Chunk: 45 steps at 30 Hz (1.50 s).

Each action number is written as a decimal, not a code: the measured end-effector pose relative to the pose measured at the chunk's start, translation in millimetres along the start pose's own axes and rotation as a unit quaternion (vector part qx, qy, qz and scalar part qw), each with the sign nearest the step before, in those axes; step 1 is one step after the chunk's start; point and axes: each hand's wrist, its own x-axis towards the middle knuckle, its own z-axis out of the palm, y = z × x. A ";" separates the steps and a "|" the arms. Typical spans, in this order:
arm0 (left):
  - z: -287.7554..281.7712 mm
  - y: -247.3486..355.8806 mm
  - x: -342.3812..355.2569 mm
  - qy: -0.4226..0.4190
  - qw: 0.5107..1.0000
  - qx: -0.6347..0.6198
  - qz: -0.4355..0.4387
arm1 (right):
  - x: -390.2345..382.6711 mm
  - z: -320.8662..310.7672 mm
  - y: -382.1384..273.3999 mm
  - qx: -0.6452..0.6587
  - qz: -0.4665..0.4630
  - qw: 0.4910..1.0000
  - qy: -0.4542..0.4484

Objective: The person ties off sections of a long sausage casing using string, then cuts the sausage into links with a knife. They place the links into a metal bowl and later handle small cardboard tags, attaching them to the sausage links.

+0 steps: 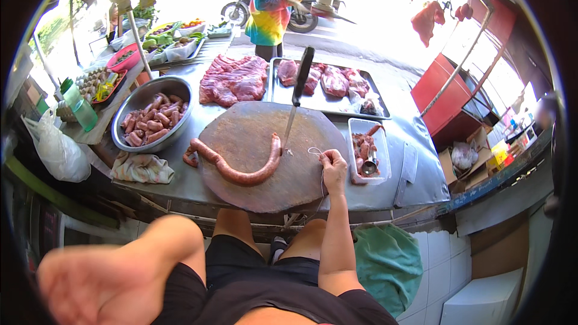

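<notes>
My right hand pinches a thin white string at the right side of the round wooden chopping board. The string loops over the board and trails down past my wrist. A long curved sausage lies across the board, one end overhanging its left edge. Beside the sausage's right end a black-handled knife stands upright, its tip on the board. My left hand is raised at the lower left, away from the board and blurred by motion, so its fingers cannot be made out.
A steel bowl of sausage links and a folded cloth sit left. Raw meat and a metal tray lie behind. At right is a plastic tub of meat with a scoop. Another person stands beyond.
</notes>
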 end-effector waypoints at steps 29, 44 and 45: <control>-92.0 59.8 -323.3 -0.375 0.327 0.002 -0.868 | -1.1 -1.4 2.4 0.000 0.013 1.000 -0.005; -95.5 59.6 -335.0 -0.277 0.388 -0.042 -0.878 | -45.2 -49.7 -56.8 0.288 0.073 0.950 -0.102; -96.1 59.1 -335.3 -0.284 0.391 -0.068 -0.873 | -52.6 -51.0 -62.6 0.276 0.091 0.951 -0.106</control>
